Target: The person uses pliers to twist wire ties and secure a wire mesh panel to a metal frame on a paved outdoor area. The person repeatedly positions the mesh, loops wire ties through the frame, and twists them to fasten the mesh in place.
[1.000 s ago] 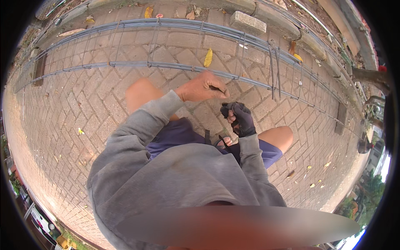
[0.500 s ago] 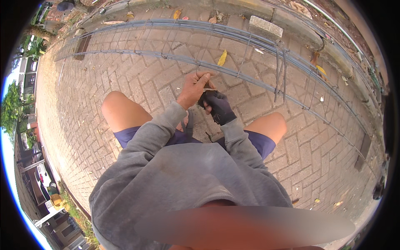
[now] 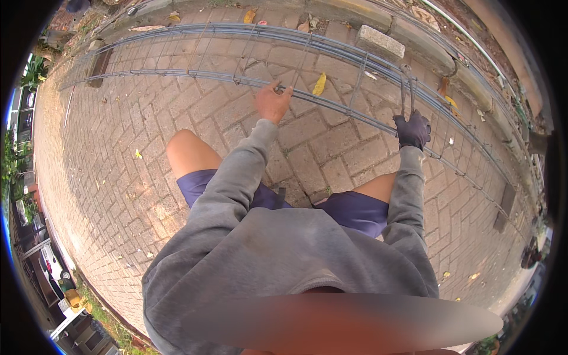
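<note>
A long cage of thin grey steel bars with thin cross ties stretches across the ground in front of me. My bare left hand is at its near side, fingers curled around the near steel bar; whether a small wire is also between them is too small to tell. Farther right, my right hand, in a dark glove with bare fingertips, is wrapped around the handles of metal pincers. The head of the pincers points away from me, over the far bars.
Wooden blocks lie under the cage at either end. A concrete block rests by the kerb beyond it. Yellow leaves are scattered on the brick paving. My bent knees are apart.
My hands were together in front of me and have separated. The left has moved forward to the near bar; the right has reached right and taken hold of the pincers lying on the cage.
</note>
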The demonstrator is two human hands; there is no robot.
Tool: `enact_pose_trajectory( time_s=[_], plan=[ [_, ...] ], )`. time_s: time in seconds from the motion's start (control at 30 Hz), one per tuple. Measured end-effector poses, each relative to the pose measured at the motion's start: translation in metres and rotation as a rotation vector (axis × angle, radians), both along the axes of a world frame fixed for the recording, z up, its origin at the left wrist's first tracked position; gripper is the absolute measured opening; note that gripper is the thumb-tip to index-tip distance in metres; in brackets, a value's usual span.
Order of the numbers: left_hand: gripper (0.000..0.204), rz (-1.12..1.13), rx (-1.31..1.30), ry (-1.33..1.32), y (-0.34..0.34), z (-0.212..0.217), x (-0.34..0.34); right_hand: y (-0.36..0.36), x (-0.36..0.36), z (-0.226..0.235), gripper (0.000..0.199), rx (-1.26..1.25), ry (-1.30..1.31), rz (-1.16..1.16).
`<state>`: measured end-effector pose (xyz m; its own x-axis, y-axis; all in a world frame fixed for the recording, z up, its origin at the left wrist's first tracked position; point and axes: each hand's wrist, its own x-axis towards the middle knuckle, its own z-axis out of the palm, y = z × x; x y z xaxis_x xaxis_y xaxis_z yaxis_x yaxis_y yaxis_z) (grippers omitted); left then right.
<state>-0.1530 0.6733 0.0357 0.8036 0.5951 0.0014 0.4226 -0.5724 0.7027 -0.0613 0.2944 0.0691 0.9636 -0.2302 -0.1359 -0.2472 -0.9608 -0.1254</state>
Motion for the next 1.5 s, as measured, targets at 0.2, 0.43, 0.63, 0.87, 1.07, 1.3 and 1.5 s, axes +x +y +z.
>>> enact_pose_trajectory(
  time_s=[0.2, 0.43, 0.63, 0.87, 1.07, 1.3, 1.5],
  plan=[
    [0.04, -0.178, -0.161, 0.032, 0.01, -0.024, 0.009, 0.017, 0.019, 0.005, 0.062, -0.046, 0.026, -0.012],
    [0.035, -0.392, -0.185, 0.258, 0.034, -0.023, 0.026, 0.139, -0.054, 0.046, 0.033, 1.495, 0.37, -0.192],
    [0.029, -0.426, -0.209, 0.255, 0.034, -0.017, 0.03, 0.222, -0.012, -0.005, 0.028, 1.656, 0.35, -0.286],
    [0.028, -0.425, -0.241, 0.219, 0.032, -0.014, 0.023, 0.261, 0.06, -0.073, 0.023, 1.622, 0.303, -0.463],
    [0.021, -0.399, -0.24, 0.23, 0.027, -0.011, 0.018, 0.261, 0.087, -0.08, 0.02, 1.368, 0.476, -0.129],
    [0.022, -0.388, -0.195, 0.175, 0.027, -0.013, 0.019, 0.271, 0.118, -0.126, 0.018, 0.903, 0.339, 0.24],
    [0.025, -0.366, -0.233, 0.129, 0.027, -0.018, 0.017, 0.28, 0.128, -0.143, 0.013, 1.041, 0.378, 0.134]
  ],
)
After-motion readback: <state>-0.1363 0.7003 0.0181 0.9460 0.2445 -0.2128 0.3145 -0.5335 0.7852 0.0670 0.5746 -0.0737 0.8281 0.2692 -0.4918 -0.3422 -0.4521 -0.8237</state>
